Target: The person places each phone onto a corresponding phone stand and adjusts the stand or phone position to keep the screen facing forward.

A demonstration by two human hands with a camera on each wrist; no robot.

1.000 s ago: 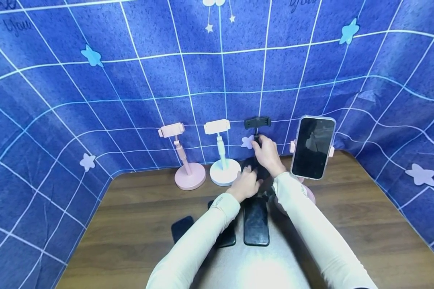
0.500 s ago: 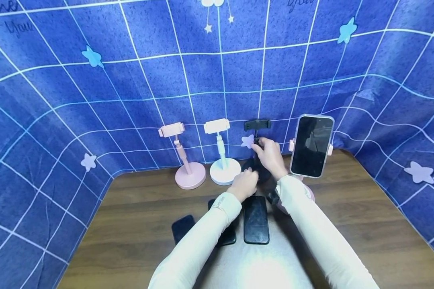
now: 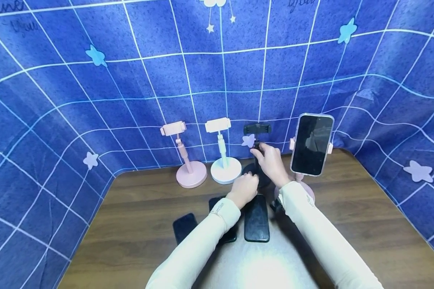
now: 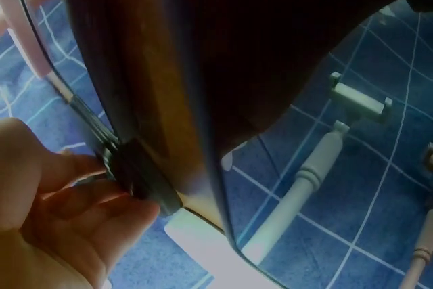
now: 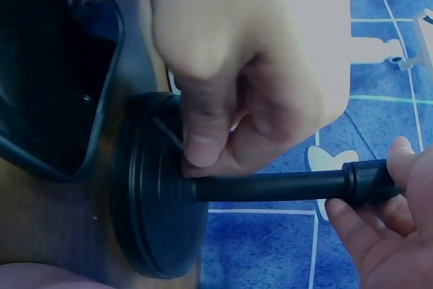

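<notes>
A black phone stand (image 3: 257, 129) stands upright near the back of the table, its clamp at the top. My right hand (image 3: 273, 162) grips its pole below the clamp; in the right wrist view, thumb and fingers pinch the collar at the upper end of the pole (image 5: 277, 186). Down at the round black base (image 5: 162, 194), my left hand (image 3: 244, 187) has its fingers bent over the rim. The left wrist view shows that left hand (image 4: 67, 214) pinching the base's edge between thumb and fingers. Just in front of the base lies a black phone (image 3: 256, 218).
Left of the black stand are a white stand (image 3: 226, 170) and a pink stand (image 3: 190, 174). On the right, another pink stand holds an upright phone (image 3: 312, 144). Two more phones, one dark phone (image 3: 184, 225) among them, lie partly under the left sleeve. A blue curtain (image 3: 130, 80) hangs behind.
The black stand's clamp sits slightly lower, and my right hand has come down a little with it. My left fingers, spread over the base earlier, are now curled at its rim.
</notes>
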